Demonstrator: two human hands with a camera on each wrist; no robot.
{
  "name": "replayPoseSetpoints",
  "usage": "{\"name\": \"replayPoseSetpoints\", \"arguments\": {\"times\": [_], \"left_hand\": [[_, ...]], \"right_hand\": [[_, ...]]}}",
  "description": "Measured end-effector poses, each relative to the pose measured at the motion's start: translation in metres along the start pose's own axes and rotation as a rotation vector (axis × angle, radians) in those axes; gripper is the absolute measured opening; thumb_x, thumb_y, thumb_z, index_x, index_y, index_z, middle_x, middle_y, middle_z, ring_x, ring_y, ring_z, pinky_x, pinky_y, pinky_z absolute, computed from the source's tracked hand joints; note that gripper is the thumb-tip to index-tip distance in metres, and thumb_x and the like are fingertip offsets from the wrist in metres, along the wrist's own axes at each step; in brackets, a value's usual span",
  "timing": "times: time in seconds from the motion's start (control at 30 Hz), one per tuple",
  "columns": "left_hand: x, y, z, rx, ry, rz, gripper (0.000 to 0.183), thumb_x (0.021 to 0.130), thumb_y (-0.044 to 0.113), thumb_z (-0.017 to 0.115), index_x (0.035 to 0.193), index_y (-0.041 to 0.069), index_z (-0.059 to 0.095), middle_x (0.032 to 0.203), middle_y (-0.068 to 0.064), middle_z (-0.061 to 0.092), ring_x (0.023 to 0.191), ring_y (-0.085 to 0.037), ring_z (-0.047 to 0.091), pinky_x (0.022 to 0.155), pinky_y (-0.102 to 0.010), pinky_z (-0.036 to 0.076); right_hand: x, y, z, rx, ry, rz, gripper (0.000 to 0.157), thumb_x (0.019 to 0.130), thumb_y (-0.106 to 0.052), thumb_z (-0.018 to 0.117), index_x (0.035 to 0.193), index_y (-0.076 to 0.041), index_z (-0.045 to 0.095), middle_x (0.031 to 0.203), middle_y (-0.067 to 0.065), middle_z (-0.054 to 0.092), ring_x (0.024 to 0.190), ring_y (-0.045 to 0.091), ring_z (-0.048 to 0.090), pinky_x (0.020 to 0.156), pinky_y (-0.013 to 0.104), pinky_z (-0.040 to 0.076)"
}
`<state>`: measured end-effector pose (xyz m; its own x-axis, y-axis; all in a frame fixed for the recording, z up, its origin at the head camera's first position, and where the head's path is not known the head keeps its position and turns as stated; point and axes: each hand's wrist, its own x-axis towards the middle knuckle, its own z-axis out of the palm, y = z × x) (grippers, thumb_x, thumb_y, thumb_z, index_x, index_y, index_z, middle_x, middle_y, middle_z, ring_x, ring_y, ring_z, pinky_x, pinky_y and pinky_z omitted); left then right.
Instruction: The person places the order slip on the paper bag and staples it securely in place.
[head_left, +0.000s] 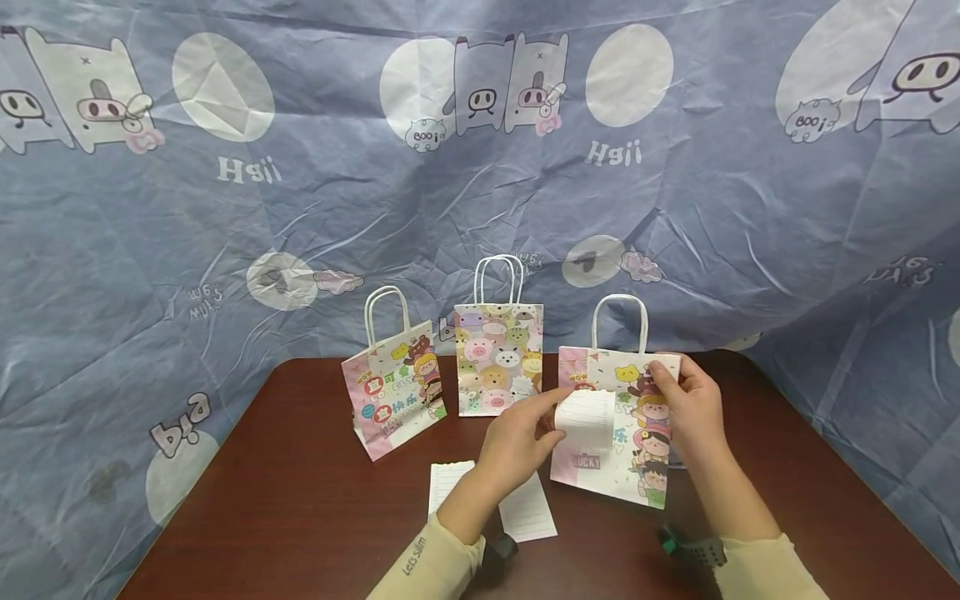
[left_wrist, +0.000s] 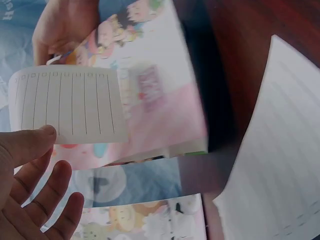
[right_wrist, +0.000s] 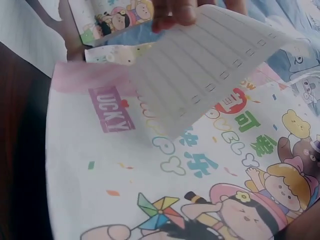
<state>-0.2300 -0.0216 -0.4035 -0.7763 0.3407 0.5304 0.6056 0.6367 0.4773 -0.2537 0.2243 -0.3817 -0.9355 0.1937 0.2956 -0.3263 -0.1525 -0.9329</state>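
My left hand [head_left: 517, 437] pinches a small lined paper sheet [head_left: 587, 423] between thumb and fingers. The sheet curls at the top and overlaps the front of the right-hand paper gift bag [head_left: 574, 475]. That bag is white and pink with cartoon children, a "LUCKY" label and white handles, and it tilts slightly. At its upper right edge, my right hand [head_left: 696, 404] grips it, thumb on the front and fingers behind. In the left wrist view the thumb [left_wrist: 35, 142] lies across the lined face of the sheet.
A similar gift bag [head_left: 393, 392] stands leaning at the left, and an animal-print gift bag [head_left: 498, 358] stands at the back middle. Lined sheets [head_left: 528, 510] lie on the dark red table [head_left: 300, 500] under my left forearm. A blue printed cloth [head_left: 337, 200] hangs behind.
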Motion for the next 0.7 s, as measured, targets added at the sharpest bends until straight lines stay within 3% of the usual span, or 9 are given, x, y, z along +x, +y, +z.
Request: {"name": "replayPoseSetpoints", "arguments": {"times": [0.23, 0.4, 0.6, 0.7], "left_hand": [[0.008, 0.001, -0.007, 0.025, 0.079, 0.061, 0.066, 0.081, 0.011, 0.082, 0.14, 0.029, 0.057, 0.087, 0.008, 0.066, 0.077, -0.002, 0.06, 0.062, -0.013, 0.043], [0.015, 0.007, -0.01, 0.093, 0.102, 0.114, 0.064, 0.082, 0.013, 0.081, 0.139, 0.029, 0.058, 0.086, 0.009, 0.066, 0.075, -0.003, 0.058, 0.06, -0.011, 0.04], [0.023, 0.019, -0.009, 0.219, 0.119, 0.216, 0.06, 0.085, 0.019, 0.079, 0.139, 0.029, 0.057, 0.113, 0.011, 0.072, 0.08, -0.002, 0.062, 0.064, -0.016, 0.048], [0.025, 0.021, -0.007, 0.249, 0.132, 0.236, 0.059, 0.085, 0.02, 0.079, 0.14, 0.029, 0.057, 0.115, 0.011, 0.071, 0.082, -0.003, 0.065, 0.065, -0.018, 0.051]], "right_hand": [[-0.003, 0.004, 0.001, 0.006, -0.01, -0.007, 0.007, 0.098, -0.02, 0.064, 0.097, -0.013, 0.065, 0.076, -0.007, 0.073, 0.067, 0.006, 0.071, 0.057, 0.021, 0.056], [-0.005, 0.006, 0.002, -0.01, -0.02, -0.066, 0.011, 0.099, -0.015, 0.062, 0.107, -0.009, 0.065, 0.085, -0.007, 0.071, 0.07, 0.005, 0.069, 0.057, 0.021, 0.056], [-0.004, 0.003, 0.002, -0.027, -0.049, -0.125, 0.018, 0.099, -0.008, 0.061, 0.115, -0.002, 0.062, 0.088, -0.003, 0.067, 0.071, 0.007, 0.067, 0.058, 0.022, 0.058], [-0.002, 0.0, 0.002, -0.071, -0.083, -0.147, 0.015, 0.098, -0.005, 0.06, 0.112, 0.0, 0.062, 0.087, -0.004, 0.067, 0.07, 0.006, 0.067, 0.059, 0.022, 0.058]]}}
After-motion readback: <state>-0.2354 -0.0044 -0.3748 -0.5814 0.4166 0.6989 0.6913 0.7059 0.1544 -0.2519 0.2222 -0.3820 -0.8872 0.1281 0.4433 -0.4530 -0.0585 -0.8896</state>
